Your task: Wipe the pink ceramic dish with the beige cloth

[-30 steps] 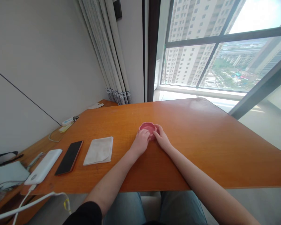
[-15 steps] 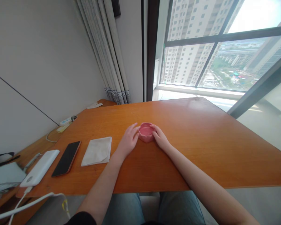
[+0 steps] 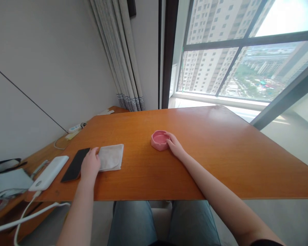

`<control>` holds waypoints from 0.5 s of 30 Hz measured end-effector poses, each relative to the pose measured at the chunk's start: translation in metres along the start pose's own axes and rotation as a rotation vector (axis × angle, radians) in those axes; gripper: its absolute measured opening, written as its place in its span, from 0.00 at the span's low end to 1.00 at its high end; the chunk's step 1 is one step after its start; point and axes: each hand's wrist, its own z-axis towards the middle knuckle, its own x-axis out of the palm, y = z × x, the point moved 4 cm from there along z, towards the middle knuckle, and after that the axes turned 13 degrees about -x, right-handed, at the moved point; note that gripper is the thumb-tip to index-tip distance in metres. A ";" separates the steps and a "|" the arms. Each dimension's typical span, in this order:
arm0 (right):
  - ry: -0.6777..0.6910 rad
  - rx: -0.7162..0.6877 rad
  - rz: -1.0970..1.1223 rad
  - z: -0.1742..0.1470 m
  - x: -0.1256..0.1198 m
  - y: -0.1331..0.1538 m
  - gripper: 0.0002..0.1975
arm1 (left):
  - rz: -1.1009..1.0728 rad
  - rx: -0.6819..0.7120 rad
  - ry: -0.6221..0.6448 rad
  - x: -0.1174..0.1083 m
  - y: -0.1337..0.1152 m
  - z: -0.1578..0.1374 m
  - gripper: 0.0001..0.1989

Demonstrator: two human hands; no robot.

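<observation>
On the wooden desk stands a pink ashtray (image 3: 159,138) with a scalloped rim. My right hand (image 3: 175,146) grips its right side, fingers over the rim and thumb against the outside. My left hand (image 3: 91,163) is far to the left, between a dark phone (image 3: 74,167) and a folded grey-white cloth (image 3: 111,156). It covers the phone's right edge and the cloth's left edge. Its fingers are loosely bent and partly hidden; nothing shows in them, and whether they touch the cloth is unclear.
Left of the phone lies a white power bank (image 3: 49,173) with a white cable (image 3: 28,218) plugged in. A power strip (image 3: 75,128) sits by the wall, and a pale pouch (image 3: 10,182) at the far left. The desk's front edge runs above my knees.
My left hand has let go of the ashtray's left side and moved left to the cloth and phone. My right hand stays on the ashtray. The view has shifted slightly.
</observation>
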 end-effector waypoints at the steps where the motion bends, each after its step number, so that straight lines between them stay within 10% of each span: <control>1: 0.002 0.005 -0.001 0.000 0.000 0.000 0.17 | 0.017 0.010 0.004 0.003 0.002 -0.002 0.22; 8: 0.017 0.007 0.000 0.001 -0.002 0.001 0.17 | -0.045 0.068 -0.024 0.019 0.003 -0.017 0.22; 15: 0.056 -0.010 -0.026 0.002 -0.003 -0.001 0.18 | 0.070 -0.176 -0.003 0.014 0.005 -0.019 0.26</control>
